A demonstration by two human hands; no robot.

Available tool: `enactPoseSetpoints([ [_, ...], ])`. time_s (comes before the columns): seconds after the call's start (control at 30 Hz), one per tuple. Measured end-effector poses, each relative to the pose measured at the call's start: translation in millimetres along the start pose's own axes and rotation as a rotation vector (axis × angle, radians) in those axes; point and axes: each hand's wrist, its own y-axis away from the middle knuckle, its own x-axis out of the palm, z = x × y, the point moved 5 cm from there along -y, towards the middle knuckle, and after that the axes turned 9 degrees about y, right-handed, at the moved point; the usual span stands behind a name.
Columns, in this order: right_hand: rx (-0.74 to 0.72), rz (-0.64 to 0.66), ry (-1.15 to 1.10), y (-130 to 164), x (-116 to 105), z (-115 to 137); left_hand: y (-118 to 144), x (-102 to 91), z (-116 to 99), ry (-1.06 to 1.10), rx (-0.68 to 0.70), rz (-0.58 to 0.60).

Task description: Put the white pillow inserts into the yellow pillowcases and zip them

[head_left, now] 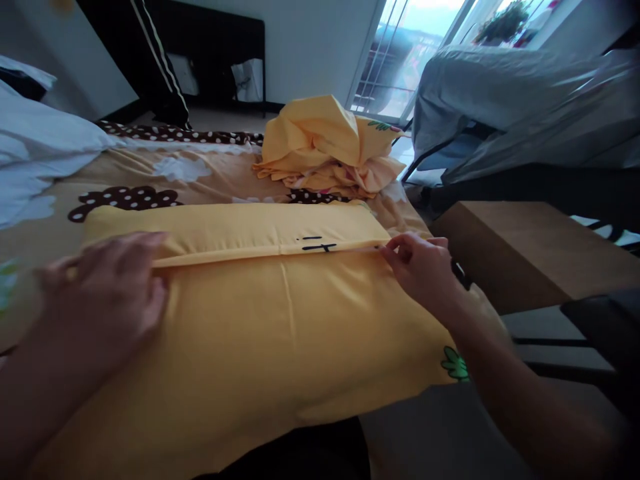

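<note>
I am looking down at a yellow pillowcase (260, 320) laid flat across the near edge of a bed (210, 175), and everything else here is placed relative to that pillowcase. It fills the middle of the view, with a folded flap running across its upper part as a long horizontal seam (265, 252). A small black mark (319, 247) sits on that seam, right of its middle, and a green leaf print (455, 363) shows at the pillowcase's lower right corner.

My left hand (107, 293) rests palm down on the pillowcase's left end, fingers spread fairly wide and lying over the seam — it presses the cloth flat and grips nothing that I can see. The hand is blurred, so the fingertips are hard to make out.

My right hand (423, 267) is at the right end of the same seam. Its thumb and fingers are drawn close together, pinching the edge of the flap where it meets the pillowcase's right side.

Beyond the pillowcase, further up the bed, lies a crumpled heap of yellow cloth (327, 147). The bed sheet under and behind the pillowcase is tan with brown, white-dotted patches. To the pillowcase's far left lies white bedding (40, 143). To its right, off the bed, stands a brown wooden surface (530, 250) — near my right wrist. Behind that, a chair draped in grey cloth (505, 100) stands before a bright window (405, 50).
</note>
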Motion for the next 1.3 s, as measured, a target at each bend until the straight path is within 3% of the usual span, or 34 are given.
enactPoseSetpoints([
  [0.07, -0.018, -0.014, -0.016, 4.3, 1.1, 0.2, -25.9, -3.8, -66.7, -0.028, 0.248, 0.081],
  [0.17, -0.026, -0.047, -0.033, 10.4, 3.0, 1.7, -66.2, 8.2, -149.0, 0.049, 0.456, 0.198],
  [0.23, -0.029, -0.069, -0.039, 13.0, 5.4, -0.1, -91.3, 25.3, -184.5, 0.095, 0.507, 0.270],
  [0.33, -0.004, -0.077, -0.020, 12.9, 10.3, -11.7, -118.4, 48.9, -213.5, 0.111, 0.583, 0.311],
  [0.47, 0.101, -0.004, -0.020, 8.0, 18.7, -41.0, -128.8, 64.5, -224.4, 0.115, 0.697, 0.331],
  [0.6, 0.124, 0.085, 0.047, 3.3, 22.8, -56.7, -128.1, 64.3, -222.6, 0.156, 0.646, 0.256],
  [0.73, 0.084, 0.065, 0.199, -0.3, 15.2, -47.4, -126.9, 55.8, -224.1, 0.173, 0.627, 0.094],
  [0.9, -0.023, -0.048, 0.247, 5.6, 11.6, -22.0, -122.7, 45.1, -228.4, 0.175, 0.719, -0.134],
  [1.03, -0.077, -0.120, 0.231, 11.1, 16.7, -14.2, -122.4, 47.2, -227.7, 0.203, 0.702, -0.129],
  [1.3, 0.113, -0.005, 0.367, -5.0, 19.8, -29.8, -122.5, 51.8, -223.5, 0.251, 0.668, -0.108],
])
